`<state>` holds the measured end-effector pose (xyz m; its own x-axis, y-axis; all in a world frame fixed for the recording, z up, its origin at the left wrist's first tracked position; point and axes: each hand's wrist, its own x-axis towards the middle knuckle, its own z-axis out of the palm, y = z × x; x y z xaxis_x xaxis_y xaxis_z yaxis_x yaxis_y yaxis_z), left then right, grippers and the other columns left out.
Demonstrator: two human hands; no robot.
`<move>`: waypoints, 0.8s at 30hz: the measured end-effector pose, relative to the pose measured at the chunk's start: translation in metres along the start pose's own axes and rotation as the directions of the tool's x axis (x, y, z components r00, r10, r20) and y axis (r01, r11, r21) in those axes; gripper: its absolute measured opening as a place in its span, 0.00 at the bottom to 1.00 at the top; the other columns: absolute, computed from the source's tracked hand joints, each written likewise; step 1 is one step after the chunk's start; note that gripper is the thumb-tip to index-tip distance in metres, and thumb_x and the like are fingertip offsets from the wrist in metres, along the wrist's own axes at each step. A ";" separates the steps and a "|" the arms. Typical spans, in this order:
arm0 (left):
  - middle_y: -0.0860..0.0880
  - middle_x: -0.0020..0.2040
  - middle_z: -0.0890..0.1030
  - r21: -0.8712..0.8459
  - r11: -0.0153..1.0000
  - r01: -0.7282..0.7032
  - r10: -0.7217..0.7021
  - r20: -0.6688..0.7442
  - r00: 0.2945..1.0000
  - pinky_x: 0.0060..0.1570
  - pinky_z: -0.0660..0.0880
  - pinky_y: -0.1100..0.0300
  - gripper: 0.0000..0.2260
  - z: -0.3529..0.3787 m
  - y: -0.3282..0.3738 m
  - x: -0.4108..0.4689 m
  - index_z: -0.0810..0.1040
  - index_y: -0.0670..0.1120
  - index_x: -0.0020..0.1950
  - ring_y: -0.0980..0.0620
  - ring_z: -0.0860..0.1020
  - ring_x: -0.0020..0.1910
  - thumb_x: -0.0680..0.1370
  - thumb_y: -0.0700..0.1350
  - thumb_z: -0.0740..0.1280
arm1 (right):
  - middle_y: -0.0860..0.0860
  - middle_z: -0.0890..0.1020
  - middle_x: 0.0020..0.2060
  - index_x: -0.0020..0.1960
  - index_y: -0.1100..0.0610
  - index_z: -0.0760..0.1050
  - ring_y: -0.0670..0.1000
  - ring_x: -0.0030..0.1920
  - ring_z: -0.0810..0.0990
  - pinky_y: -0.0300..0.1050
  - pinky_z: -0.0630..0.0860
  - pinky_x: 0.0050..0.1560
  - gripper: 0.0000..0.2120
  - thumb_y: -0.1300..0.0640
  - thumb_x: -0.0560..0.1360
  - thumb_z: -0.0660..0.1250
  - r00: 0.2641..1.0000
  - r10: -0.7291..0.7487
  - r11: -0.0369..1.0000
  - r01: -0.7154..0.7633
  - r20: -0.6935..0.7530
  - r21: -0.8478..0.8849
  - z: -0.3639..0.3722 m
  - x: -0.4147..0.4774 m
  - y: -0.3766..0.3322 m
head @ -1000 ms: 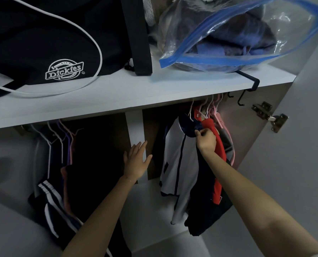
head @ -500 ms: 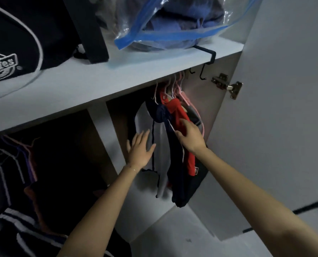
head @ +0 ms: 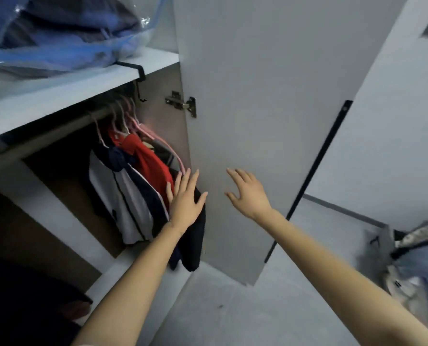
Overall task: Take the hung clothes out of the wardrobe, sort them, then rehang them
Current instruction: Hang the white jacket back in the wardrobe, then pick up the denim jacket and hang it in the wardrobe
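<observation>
Several garments hang on pink and white hangers (head: 133, 121) from the rail in the wardrobe's right compartment: a white and navy jacket (head: 130, 196), a red top (head: 153, 163) and a dark garment (head: 195, 240). My left hand (head: 185, 201) is flat with straight fingers against the outer side of these clothes. My right hand (head: 248, 193) is spread open in front of the open wardrobe door (head: 258, 96), holding nothing; whether it touches the door is unclear.
A clear blue-edged storage bag (head: 65, 33) of folded fabric lies on the shelf (head: 58, 96) above the rail. A metal hinge (head: 183, 104) joins the door to the wardrobe. A pile of clothes (head: 417, 258) lies at the right. Dark clothing fills the lower left.
The view has swung right. My right hand let go of the hung clothes and moved right to the door. My left hand moved right onto the clothes.
</observation>
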<state>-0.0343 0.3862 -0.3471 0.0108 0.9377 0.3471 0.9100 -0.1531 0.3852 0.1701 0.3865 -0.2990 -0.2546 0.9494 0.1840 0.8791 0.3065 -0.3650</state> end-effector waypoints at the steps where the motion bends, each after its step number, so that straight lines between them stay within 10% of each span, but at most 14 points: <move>1: 0.49 0.79 0.61 -0.004 1.000 -0.010 0.010 0.017 1.000 0.75 0.47 0.40 0.30 0.006 0.014 -0.001 0.60 0.53 0.79 0.46 0.54 0.79 0.79 0.59 0.60 | 0.54 0.63 0.76 0.79 0.53 0.56 0.57 0.75 0.59 0.53 0.60 0.74 0.31 0.47 0.80 0.63 1.000 0.010 1.000 -0.010 -0.007 -0.003 -0.007 -0.011 0.012; 24: 0.50 0.81 0.56 -0.221 0.887 -0.405 0.454 0.266 0.850 0.76 0.43 0.44 0.28 0.177 0.449 -0.091 0.57 0.52 0.80 0.49 0.51 0.80 0.82 0.58 0.59 | 0.54 0.60 0.77 0.79 0.50 0.54 0.57 0.77 0.55 0.53 0.55 0.74 0.31 0.47 0.80 0.60 0.817 0.551 0.804 -0.575 -0.173 -0.155 -0.187 -0.324 0.356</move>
<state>0.4463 0.2869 -0.3575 0.5325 0.8108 0.2429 0.7114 -0.5843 0.3907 0.6406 0.1755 -0.3180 0.3458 0.9322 0.1067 0.9152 -0.3099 -0.2578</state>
